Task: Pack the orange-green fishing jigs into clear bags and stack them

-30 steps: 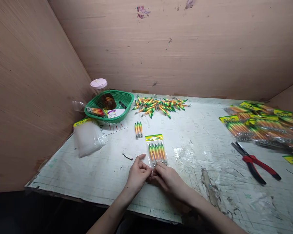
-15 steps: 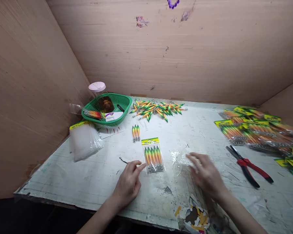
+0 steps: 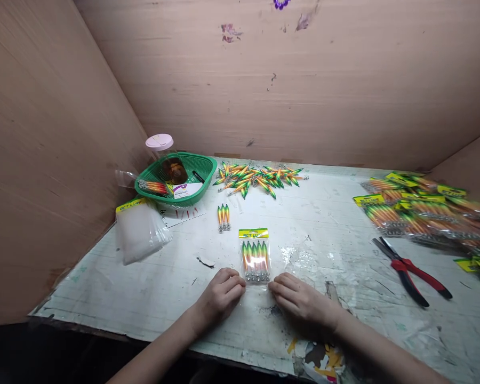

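A clear packet of several orange-green lures (image 3: 255, 256) with a yellow header lies flat on the worktable (image 3: 344, 224) in front of me. My left hand (image 3: 223, 292) rests at its lower left corner, fingers curled in and pinching the clear bottom edge. My right hand (image 3: 301, 300) lies flat at the lower right corner, fingers stretched toward the packet and touching its edge. Three loose lures (image 3: 223, 216) lie side by side just beyond the packet.
A pile of loose lures (image 3: 260, 177) sits at the back. A green basket (image 3: 206, 165) and a stack of empty bags (image 3: 141, 230) are at the left. Filled packets (image 3: 420, 213) and red-handled pliers (image 3: 410, 271) lie at the right. Wooden walls enclose the table.
My right hand swung out to the right and has come back to the packet's lower right corner. My left hand has curled onto the lower left corner.
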`<state>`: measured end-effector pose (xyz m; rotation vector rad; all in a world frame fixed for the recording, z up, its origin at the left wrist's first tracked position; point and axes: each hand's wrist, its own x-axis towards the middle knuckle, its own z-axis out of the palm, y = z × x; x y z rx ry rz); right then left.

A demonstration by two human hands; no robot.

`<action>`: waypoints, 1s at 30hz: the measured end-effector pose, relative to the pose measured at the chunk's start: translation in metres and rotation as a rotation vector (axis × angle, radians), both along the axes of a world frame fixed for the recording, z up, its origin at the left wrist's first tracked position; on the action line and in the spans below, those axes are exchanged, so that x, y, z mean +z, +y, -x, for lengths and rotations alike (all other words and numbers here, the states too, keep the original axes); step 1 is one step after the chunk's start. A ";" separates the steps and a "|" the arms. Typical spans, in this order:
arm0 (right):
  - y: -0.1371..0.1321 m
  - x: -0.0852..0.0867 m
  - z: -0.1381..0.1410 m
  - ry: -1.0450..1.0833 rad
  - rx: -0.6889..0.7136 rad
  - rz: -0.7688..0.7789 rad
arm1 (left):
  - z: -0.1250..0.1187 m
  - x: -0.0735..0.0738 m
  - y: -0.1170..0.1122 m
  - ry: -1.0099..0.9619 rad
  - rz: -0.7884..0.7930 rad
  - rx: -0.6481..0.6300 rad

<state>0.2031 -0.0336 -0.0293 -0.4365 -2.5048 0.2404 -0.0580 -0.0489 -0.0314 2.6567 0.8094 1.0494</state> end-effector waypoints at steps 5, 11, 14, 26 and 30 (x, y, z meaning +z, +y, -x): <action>-0.006 -0.007 0.007 0.120 -0.237 0.186 | -0.012 -0.003 -0.006 -0.133 0.197 0.156; -0.020 -0.006 0.023 0.213 -0.573 0.400 | -0.025 -0.003 -0.009 -0.172 0.344 0.362; -0.022 -0.008 0.028 0.245 -0.697 0.464 | -0.029 -0.002 -0.009 -0.170 0.405 0.395; -0.009 -0.015 0.054 0.254 -1.077 0.584 | -0.059 0.002 -0.001 -0.042 0.693 0.831; -0.001 -0.014 0.055 0.226 -1.135 0.609 | -0.059 0.011 0.011 0.057 0.820 0.889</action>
